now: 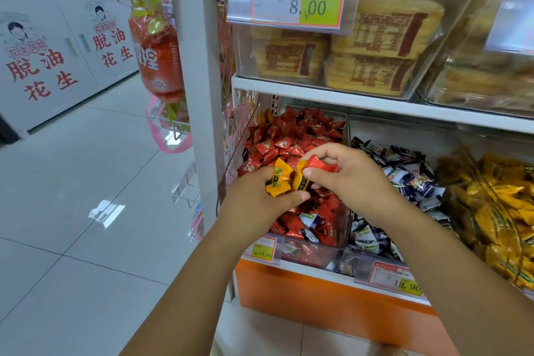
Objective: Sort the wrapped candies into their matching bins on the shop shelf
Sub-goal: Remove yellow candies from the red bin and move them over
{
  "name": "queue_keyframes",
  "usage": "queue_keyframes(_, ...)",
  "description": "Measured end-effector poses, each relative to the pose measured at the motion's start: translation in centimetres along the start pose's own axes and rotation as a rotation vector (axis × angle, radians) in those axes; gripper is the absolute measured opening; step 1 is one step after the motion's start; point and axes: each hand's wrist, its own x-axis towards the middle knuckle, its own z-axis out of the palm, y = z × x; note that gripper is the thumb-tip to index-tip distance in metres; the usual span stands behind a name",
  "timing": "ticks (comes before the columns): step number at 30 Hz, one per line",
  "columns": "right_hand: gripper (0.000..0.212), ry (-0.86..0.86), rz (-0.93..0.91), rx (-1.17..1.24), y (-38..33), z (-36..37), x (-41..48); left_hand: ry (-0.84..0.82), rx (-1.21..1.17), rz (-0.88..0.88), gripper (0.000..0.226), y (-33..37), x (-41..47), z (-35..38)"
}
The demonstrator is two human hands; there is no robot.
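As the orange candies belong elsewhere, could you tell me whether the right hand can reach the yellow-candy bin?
Probably yes: the right hand, pinching a red candy, hovers above the red-candy bin; only the open black-and-white bin lies between it and the yellow-candy bin.

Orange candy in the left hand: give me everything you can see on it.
The orange candy is a small pillow-shaped sweet in a glossy orange wrapper with crimped, serrated ends and a round green and dark label on its face. It looks sealed. It stands roughly upright, slightly tilted, gripped by the left hand above the bin of red candies. Right beside it is a second orange candy, held with a red candy by the right hand.
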Motion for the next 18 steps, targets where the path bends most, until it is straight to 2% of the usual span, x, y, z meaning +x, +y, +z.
queue_keyframes(3,0.016,-0.018,0.03,0.106,-0.2,0.4,0.1,0.036,0.027,-0.031,0.017,-0.2,0.3,0.1)
queue_keyframes(4,0.018,0.001,0.011,0.069,0.0,0.5,0.2,0.048,0.033,-0.042,0.015,-0.3,0.3,0.0)
queue_keyframes(5,0.02,0.032,-0.035,-0.055,0.2,0.3,0.3,0.062,0.035,-0.049,0.015,-0.5,0.3,-0.2)
queue_keyframes(7,0.026,0.072,-0.161,-0.464,0.1,-0.3,0.4,0.102,0.019,-0.055,0.019,-0.7,0.2,-0.7)
queue_keyframes(8,0.023,0.042,-0.213,-0.599,-0.1,-0.6,0.3,0.124,0.013,-0.058,0.023,-0.7,0.2,-0.9)
queue_keyframes(10,0.014,-0.161,-0.168,-0.662,-0.7,-0.9,-0.2,0.15,0.003,-0.062,0.027,-0.7,0.0,-1.5)
queue_keyframes(11,0.015,-0.295,-0.112,-0.691,-0.8,-0.7,-0.6,0.153,0.001,-0.065,0.027,-0.7,-0.1,-1.7)
queue_keyframes(13,0.025,-0.496,-0.09,-0.898,-0.3,0.2,-0.8,0.155,-0.002,-0.069,0.028,-0.7,-0.3,-2.0)
queue_keyframes(16,0.039,-0.535,-0.068,-1.091,1.0,1.2,-0.6,0.156,-0.006,-0.065,0.025,-0.7,-0.4,-2.0)
queue_keyframes(18,0.038,-0.499,-0.091,-1.159,1.5,1.6,-0.5,0.152,0.01,-0.067,0.023,-0.8,-0.4,-1.9)
